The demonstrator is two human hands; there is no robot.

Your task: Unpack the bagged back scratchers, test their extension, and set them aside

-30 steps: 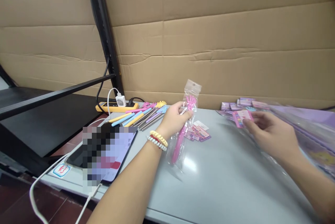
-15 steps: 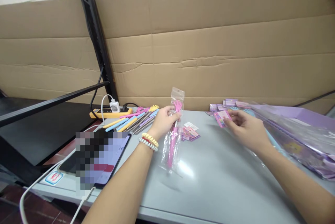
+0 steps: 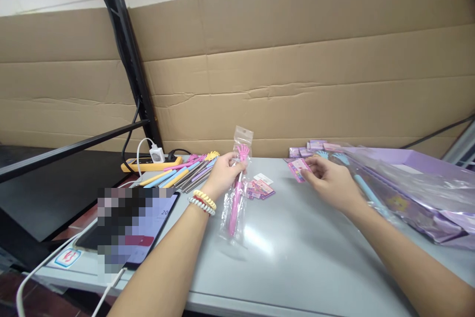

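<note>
My left hand [image 3: 222, 174] is closed round the upper part of a clear plastic bag [image 3: 234, 208] holding a pink hand-shaped back scratcher [image 3: 236, 193], which hangs down to the grey table [image 3: 297, 252]. My right hand [image 3: 330, 178] pinches a small pink card [image 3: 297, 169] at its fingertips, right of the bag. A few more pink cards [image 3: 261, 189] lie on the table just beside the bag.
Several loose coloured scratchers [image 3: 185, 171] lie at the back left near a yellow power strip [image 3: 150, 163]. A tablet [image 3: 129, 223] with a cable lies front left. Packed purple bags [image 3: 408, 193] and more cards [image 3: 315, 148] fill the right. A cardboard wall [image 3: 297, 84] backs the table.
The view has tilted up and shifted, so both hands sit further left in frame. My right hand with the card has moved closer to my left hand and the bag.
</note>
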